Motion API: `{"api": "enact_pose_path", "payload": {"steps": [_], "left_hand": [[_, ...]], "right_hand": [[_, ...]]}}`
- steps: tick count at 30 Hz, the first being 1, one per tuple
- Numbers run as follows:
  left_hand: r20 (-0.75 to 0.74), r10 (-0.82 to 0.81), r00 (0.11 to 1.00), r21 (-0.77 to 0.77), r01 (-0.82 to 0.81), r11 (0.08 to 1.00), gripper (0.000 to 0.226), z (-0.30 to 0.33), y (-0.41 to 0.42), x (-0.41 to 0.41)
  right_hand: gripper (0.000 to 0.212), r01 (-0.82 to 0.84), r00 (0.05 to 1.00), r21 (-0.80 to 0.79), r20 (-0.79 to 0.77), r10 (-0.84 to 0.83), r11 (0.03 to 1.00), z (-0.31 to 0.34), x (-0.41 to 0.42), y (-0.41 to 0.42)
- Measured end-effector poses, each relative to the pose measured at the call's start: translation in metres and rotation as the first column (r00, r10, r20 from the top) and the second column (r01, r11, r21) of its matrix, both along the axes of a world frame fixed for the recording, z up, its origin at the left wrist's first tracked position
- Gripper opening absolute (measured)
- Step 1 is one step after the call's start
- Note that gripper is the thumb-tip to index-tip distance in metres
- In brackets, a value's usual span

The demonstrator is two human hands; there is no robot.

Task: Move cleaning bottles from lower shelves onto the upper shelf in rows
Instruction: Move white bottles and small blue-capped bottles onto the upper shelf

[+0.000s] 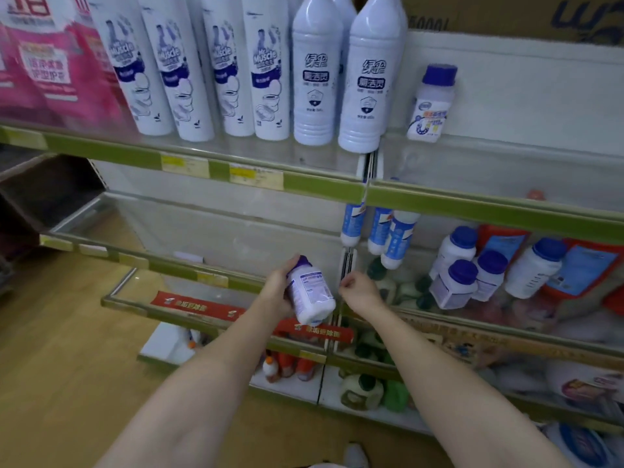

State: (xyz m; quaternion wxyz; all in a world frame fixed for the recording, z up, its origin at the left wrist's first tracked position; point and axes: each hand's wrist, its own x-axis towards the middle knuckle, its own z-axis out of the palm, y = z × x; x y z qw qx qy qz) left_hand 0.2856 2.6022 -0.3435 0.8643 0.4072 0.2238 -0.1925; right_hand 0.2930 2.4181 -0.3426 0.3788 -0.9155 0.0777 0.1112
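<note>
Left hand (277, 292) is wrapped around small white bottle (310, 292), cap at 11 o'clock; rigid, smooth plastic — likely light, grip mid-body; right hand (359, 292) loosely curled, empty.

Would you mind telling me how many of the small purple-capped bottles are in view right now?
6: one on the upper shelf, one in the left hand, four on the lower right shelf. More may be hidden behind.
</note>
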Motion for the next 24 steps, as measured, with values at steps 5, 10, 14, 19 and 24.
{"api": "enact_pose_path", "payload": {"steps": [5, 10, 14, 19, 24], "left_hand": [[0.045, -0.076, 0.996, -0.147, 0.081, 0.986, 0.062, -0.008, 0.009, -0.023], [0.071, -0.105, 0.992, -0.18, 0.116, 0.977, 0.08, -0.014, 0.02, -0.035], [0.034, -0.148, 0.988, -0.109, 0.151, 0.983, 0.037, -0.017, 0.03, -0.048], [0.036, -0.232, 0.972, 0.139, 0.225, 0.964, 0.033, -0.021, 0.043, -0.054], [-0.057, -0.235, 0.97, 0.182, 0.242, 0.953, 0.052, -0.027, 0.055, -0.052]], "right_hand": [[0.012, -0.01, 1.0, 0.026, -0.002, 0.01, 1.0, 0.001, -0.03, 0.014], [0.012, 0.018, 1.0, 0.012, -0.001, -0.018, 1.0, 0.002, -0.049, 0.022], [0.007, 0.059, 0.998, -0.022, 0.015, -0.058, 0.998, 0.001, -0.063, 0.026], [0.01, 0.067, 0.998, -0.023, -0.008, -0.067, 0.997, -0.002, -0.073, 0.037], [0.005, 0.022, 1.0, -0.034, -0.013, -0.023, 0.999, 0.0, -0.074, 0.052]]}}
